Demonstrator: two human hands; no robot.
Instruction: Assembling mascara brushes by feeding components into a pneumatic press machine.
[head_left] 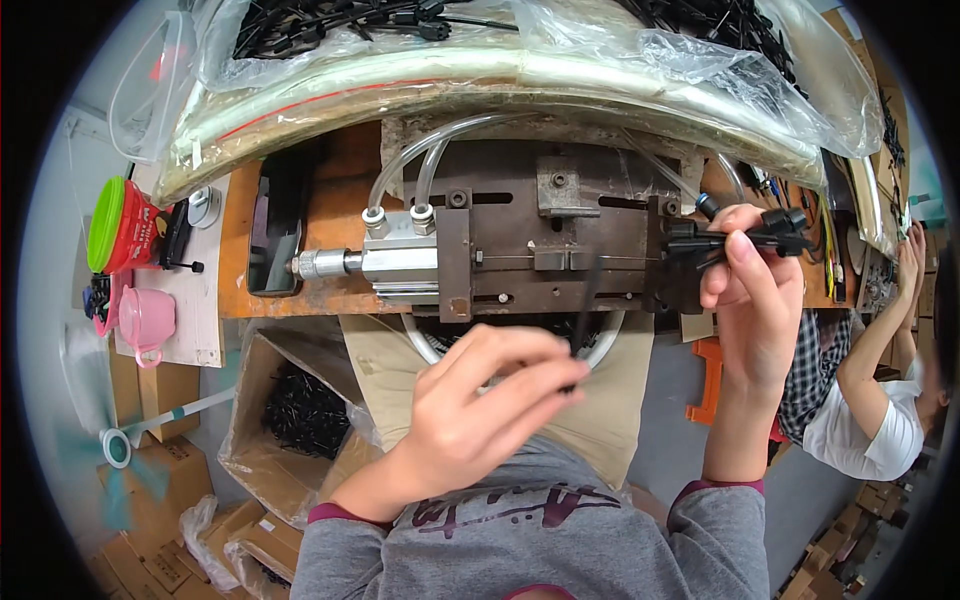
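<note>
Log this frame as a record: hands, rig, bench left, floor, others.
Left hand: holds thin black part, blurred
Right hand: holds bunch of black parts
Rig: silver cylinder, dark plate, clear hoses
Bench left: pink cup, red-and-green tub
Floor: open carton, black pieces inside
Others: one co-worker, far right

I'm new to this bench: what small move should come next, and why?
Probably bring the slim black piece to the small metal block on the fixture: the left hand pinches it singly, near the block in view, while the right hand holds a bundle of black parts.
</note>
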